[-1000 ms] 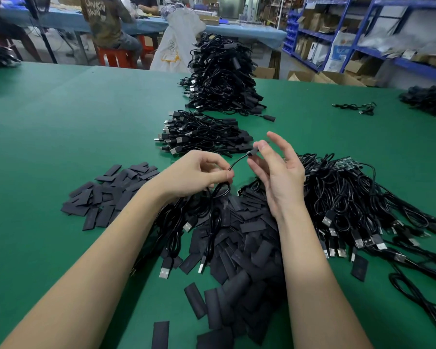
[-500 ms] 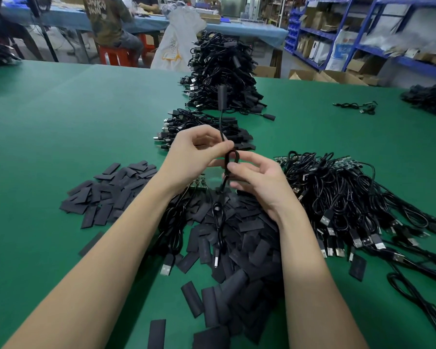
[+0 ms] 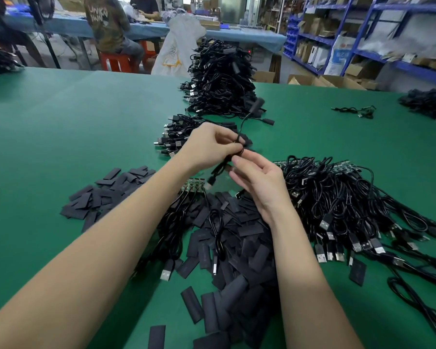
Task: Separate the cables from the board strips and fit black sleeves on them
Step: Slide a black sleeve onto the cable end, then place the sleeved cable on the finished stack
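One sleeved cable (image 3: 239, 137) was above the table (image 3: 73, 127), pinched in the left hand (image 3: 207, 144); the right hand (image 3: 259, 180), fingers loosely curled, touched its loop. Probably coiling; next it should join the finished pile (image 3: 186, 137).

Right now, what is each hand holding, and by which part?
The left hand pinches one black cable at mid-length, its sleeved end sticking up beyond the grip. The right hand has its fingertips at the same cable just below; its hold is unclear.
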A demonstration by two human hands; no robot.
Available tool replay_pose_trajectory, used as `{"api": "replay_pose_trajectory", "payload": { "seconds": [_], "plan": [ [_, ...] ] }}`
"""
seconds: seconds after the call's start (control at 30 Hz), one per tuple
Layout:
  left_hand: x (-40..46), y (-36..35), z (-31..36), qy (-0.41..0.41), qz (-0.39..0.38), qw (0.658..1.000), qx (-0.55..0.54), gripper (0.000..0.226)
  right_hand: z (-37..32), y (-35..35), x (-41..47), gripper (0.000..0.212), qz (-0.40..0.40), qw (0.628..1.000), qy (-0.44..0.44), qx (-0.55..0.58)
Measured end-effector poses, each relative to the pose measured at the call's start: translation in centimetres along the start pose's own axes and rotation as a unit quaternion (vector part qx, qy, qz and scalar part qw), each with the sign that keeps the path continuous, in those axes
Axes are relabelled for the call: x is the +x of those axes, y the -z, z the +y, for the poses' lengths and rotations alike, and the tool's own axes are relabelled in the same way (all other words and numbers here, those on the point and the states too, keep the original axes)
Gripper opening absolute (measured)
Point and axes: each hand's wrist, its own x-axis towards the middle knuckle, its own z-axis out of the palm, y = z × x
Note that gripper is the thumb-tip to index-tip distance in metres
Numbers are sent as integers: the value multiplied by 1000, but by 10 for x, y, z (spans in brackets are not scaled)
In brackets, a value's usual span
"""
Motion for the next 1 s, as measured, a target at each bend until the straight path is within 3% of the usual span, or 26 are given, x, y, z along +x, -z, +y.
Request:
{"api": "replay_pose_trajectory", "payload": {
  "seconds": [0.13,0.23,0.37,0.43,0.5,0.6,0.73,0.8,0.9,1.0],
  "plan": [
    [44,11,13,-48,43,982,177,22,1,0,1,31,21,1000,-11,14],
    [77,17,10,-62,72,928,359,31,1,3,2,22,36,999,-15,22],
    [100,26,-11,-29,4,863,505,41,1,2,1,17,40,999,-19,7],
    [98,29,-21,-15,-3,868,495,49,2,2,1,15,37,999,-19,-8],
    [87,30,-25,-46,36,892,448,49,3,2,1,12,37,999,-15,-27],
    [47,30,-32,-108,121,940,300,29,3,0,2,10,38,998,-4,-50],
    [-15,30,-52,-53,132,973,184,10,4,-5,1,11,30,996,2,-86],
    [-35,29,-62,-15,81,971,224,12,4,-6,0,11,30,994,5,-105],
    [-49,29,-66,50,-11,930,363,32,6,-7,-1,11,29,988,9,-149],
    [-54,28,-63,54,-21,932,359,29,7,-8,-3,10,23,982,16,-189]
  ]
}}
